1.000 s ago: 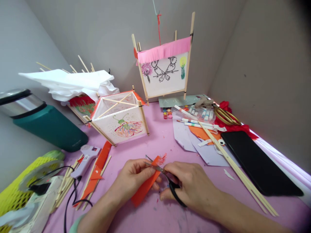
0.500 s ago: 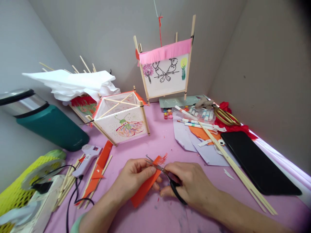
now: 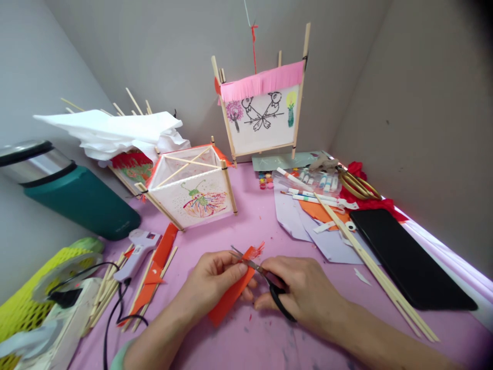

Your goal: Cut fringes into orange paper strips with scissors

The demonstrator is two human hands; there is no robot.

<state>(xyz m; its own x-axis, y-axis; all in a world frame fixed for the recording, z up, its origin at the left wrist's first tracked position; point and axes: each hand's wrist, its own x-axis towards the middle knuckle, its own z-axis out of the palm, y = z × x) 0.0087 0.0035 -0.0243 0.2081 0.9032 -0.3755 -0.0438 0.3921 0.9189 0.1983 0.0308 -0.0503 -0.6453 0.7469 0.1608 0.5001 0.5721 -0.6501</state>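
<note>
My left hand (image 3: 219, 277) pinches an orange paper strip (image 3: 230, 299) between thumb and fingers, low over the table. The strip's far end is cut into a thin fringe. Scissors (image 3: 278, 295) with black handles sit in my right hand (image 3: 300, 285), fingers through the loops. Their blades lie across the strip just beyond my left thumb. A few tiny orange scraps are on the table under my hands. Beyond them stands a paper lantern (image 3: 204, 200) on a stick frame, with a drawn butterfly on its front.
Another lantern (image 3: 265, 118) with pink fringe hangs at the back. At left are a teal bottle (image 3: 84, 198), a glue gun (image 3: 136, 252), sticks and orange paper. On the right lie a black phone (image 3: 408, 257), long wooden sticks (image 3: 365, 257), markers and gold-handled scissors (image 3: 358, 185).
Both hands stay almost in place, with the scissors still across the orange paper strip. A little more of the strip's end appears fringed.
</note>
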